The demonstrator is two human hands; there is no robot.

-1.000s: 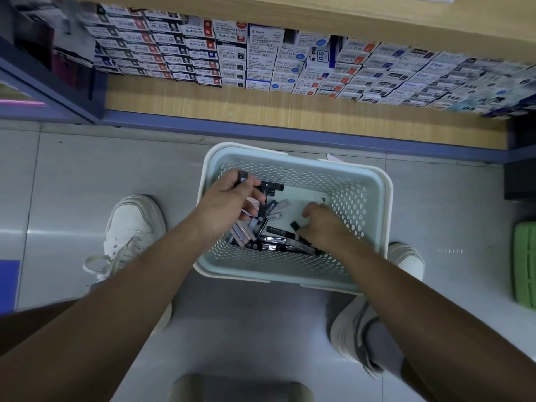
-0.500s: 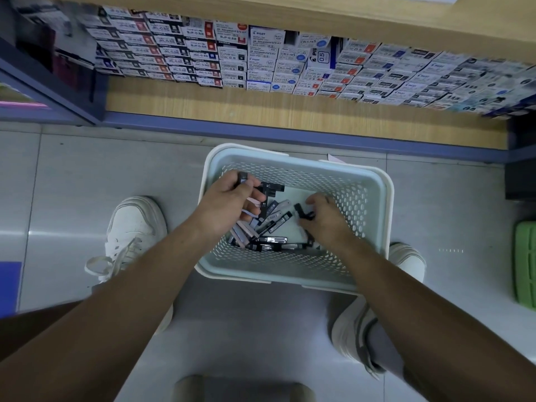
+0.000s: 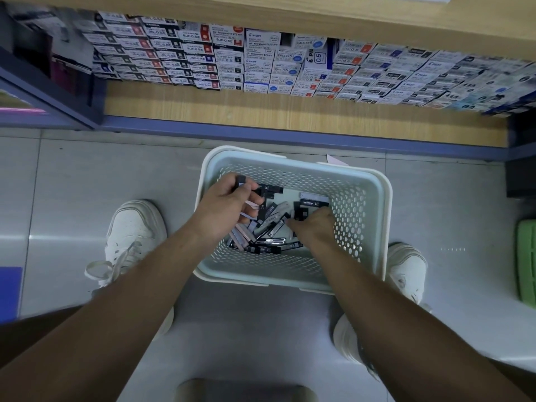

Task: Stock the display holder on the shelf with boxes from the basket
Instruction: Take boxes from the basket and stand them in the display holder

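The left hand (image 3: 229, 206) hangs over the left half of the basket (image 3: 386, 216), its fingers curled round a small bunch of held boxes (image 3: 241, 180). One dark end sticks out past the forefinger, and pale ends show under the other fingers. The right hand (image 3: 314, 230) is knuckles up, low in the right half of the basket. Its fingers are bent down onto dark boxes at the edge of the pile (image 3: 269, 224); they touch them, but whether they have hold of one cannot be told, since the fingertips are hidden. The two hands are near each other and do not touch. The pile is made of slim dark and grey boxes lying criss-cross on the basket's bottom, mostly in its middle and near-left part. One pale box (image 3: 314, 196) lies at the far right of the heap, just beyond the right hand. The basket is pale plastic with perforated walls. It stands on a grey tiled floor (image 3: 87, 184) between a left shoe (image 3: 135, 227) and a right shoe (image 3: 407, 268), both white. Beyond it runs a wooden shelf (image 3: 275, 108) with a blue front edge, and on the shelf packs (image 3: 261, 62) are stacked in close rows with their labels facing out. A green object (image 3: 526, 265) is cut off by the right edge.
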